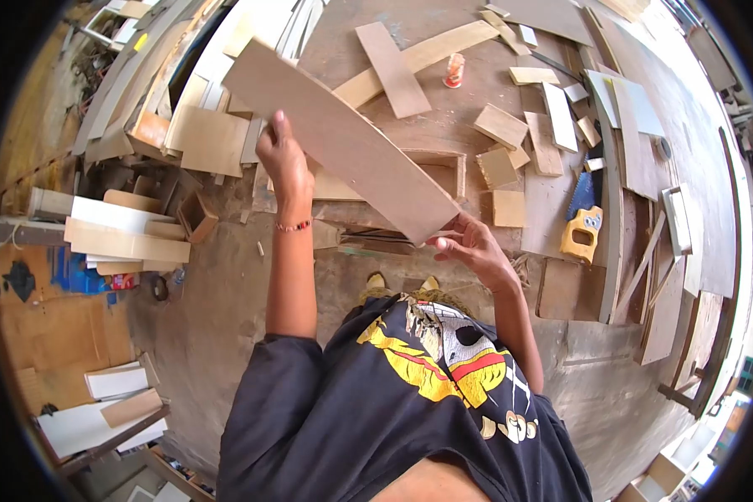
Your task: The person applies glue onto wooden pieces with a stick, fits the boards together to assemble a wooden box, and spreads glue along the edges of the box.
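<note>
A long flat wooden board (343, 142) is held up at a slant, its upper end to the left and its lower end near my body. My left hand (284, 163) grips the board's lower left edge, thumb on its face. At the board's lower right corner, my right hand (468, 245) pinches the end between thumb and fingers. Partly behind the board, an open wooden box frame (449, 171) lies on the worktable (318, 63).
On the table lie a plywood strip (393, 71), a red-and-white cup (453, 72), several wood blocks (508, 208) and a handsaw (581, 222) with a yellow handle. Stacked boards (125, 234) stand at the left. Long panels (636, 142) lie at the right.
</note>
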A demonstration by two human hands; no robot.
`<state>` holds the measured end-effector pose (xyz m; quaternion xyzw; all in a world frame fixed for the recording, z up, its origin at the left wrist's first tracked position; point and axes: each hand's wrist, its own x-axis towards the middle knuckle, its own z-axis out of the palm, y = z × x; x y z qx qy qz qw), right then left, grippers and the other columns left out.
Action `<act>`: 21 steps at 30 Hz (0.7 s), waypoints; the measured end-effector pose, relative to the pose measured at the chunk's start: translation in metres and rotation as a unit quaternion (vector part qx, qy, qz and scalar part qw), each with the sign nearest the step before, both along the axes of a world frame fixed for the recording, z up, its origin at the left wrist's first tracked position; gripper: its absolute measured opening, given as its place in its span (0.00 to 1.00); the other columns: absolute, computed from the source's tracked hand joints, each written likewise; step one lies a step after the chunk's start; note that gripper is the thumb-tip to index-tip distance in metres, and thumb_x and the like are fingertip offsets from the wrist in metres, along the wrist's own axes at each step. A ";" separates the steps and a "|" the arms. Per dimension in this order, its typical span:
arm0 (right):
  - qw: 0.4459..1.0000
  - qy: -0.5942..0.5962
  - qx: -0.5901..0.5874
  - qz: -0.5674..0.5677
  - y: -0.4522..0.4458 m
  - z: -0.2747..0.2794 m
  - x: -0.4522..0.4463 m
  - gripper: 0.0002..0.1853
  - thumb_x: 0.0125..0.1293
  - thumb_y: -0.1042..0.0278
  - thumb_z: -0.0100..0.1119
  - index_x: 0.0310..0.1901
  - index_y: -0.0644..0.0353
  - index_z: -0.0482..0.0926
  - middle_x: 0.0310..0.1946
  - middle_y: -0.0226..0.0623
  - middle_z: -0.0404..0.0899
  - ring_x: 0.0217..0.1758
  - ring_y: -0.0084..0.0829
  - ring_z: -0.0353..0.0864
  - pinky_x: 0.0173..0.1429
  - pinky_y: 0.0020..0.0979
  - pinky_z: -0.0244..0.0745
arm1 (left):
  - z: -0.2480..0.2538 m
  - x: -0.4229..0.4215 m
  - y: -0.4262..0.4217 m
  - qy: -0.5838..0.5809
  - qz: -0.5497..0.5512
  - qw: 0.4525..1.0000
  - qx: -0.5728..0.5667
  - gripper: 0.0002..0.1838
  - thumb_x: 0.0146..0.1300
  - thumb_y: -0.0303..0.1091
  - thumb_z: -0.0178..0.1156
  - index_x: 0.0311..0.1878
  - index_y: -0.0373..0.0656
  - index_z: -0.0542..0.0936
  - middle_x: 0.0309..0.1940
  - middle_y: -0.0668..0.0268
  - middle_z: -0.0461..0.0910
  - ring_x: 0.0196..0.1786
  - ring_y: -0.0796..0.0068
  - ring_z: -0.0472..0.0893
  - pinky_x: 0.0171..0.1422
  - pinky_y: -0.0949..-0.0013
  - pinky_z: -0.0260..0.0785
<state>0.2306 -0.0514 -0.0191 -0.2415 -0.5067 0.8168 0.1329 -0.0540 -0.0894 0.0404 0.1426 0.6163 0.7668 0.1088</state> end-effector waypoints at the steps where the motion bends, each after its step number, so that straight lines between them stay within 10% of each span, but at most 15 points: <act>1: 0.999 -0.007 -0.004 -0.045 -0.002 -0.002 -0.009 0.26 0.58 0.61 0.65 0.53 0.66 0.68 0.43 0.39 0.76 0.47 0.28 0.77 0.44 0.29 0.78 | -0.006 -0.003 -0.014 -0.023 0.007 1.000 0.010 0.16 0.69 0.36 0.49 0.42 0.28 0.74 0.36 0.62 0.77 0.34 0.76 0.75 0.38 0.71 0.70; 8: 0.922 -0.147 0.159 -0.320 0.007 -0.005 -0.049 0.15 0.62 0.74 0.58 0.49 0.70 0.75 0.33 0.37 0.80 0.29 0.22 0.79 0.26 0.21 0.76 | -0.046 0.026 -0.091 -0.214 -0.023 0.975 0.057 0.12 0.68 0.36 0.51 0.48 0.38 0.70 0.39 0.63 0.77 0.37 0.71 0.80 0.40 0.67 0.80; 12: 0.849 -0.230 0.338 -0.335 0.017 -0.025 -0.057 0.17 0.57 0.71 0.64 0.47 0.69 0.79 0.31 0.37 0.80 0.28 0.23 0.76 0.35 0.25 0.74 | -0.073 0.022 -0.098 -0.294 -0.050 0.952 0.065 0.13 0.68 0.37 0.50 0.47 0.36 0.69 0.41 0.60 0.76 0.41 0.68 0.80 0.44 0.63 0.79; 21: 0.813 -0.302 0.348 -0.357 0.016 -0.028 -0.060 0.18 0.53 0.71 0.67 0.46 0.65 0.80 0.31 0.40 0.79 0.34 0.27 0.77 0.40 0.26 0.71 | -0.095 0.006 -0.089 -0.349 -0.138 0.926 0.041 0.14 0.69 0.37 0.49 0.45 0.34 0.71 0.40 0.56 0.77 0.42 0.65 0.81 0.49 0.59 0.78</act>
